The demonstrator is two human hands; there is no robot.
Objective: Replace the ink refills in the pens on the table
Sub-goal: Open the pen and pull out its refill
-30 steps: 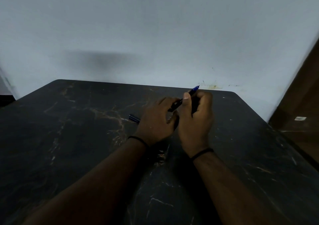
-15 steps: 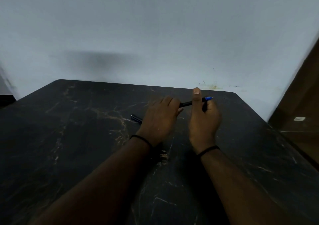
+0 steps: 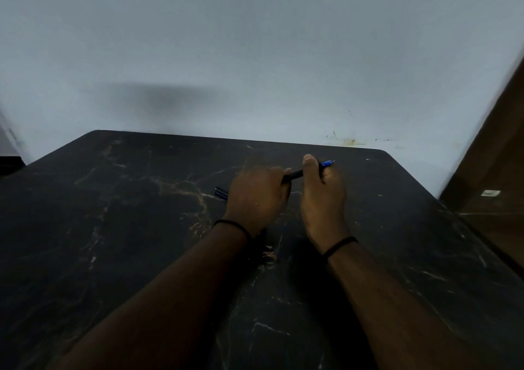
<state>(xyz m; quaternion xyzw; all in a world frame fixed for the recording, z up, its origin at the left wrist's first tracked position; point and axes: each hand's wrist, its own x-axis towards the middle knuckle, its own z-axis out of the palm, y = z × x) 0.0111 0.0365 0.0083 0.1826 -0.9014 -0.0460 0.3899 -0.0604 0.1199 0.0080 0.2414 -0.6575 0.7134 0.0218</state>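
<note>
Both hands hold one dark pen (image 3: 293, 175) above the middle of the black marble table (image 3: 113, 228). My left hand (image 3: 256, 196) grips its left end. My right hand (image 3: 321, 196) closes around the right part, thumb up, and the pen's blue tip section (image 3: 326, 163) sticks out to the right past the fingers. A second dark blue pen part (image 3: 221, 193) lies on the table just left of my left hand, mostly hidden behind it.
A pale wall (image 3: 255, 57) rises right behind the table's far edge. A brown wooden surface (image 3: 493, 171) stands past the table's right edge. Dim light hides small details.
The pen has swung from a steep upward tilt to nearly level. My hands have drawn apart along it, the right hand shifting rightward.
</note>
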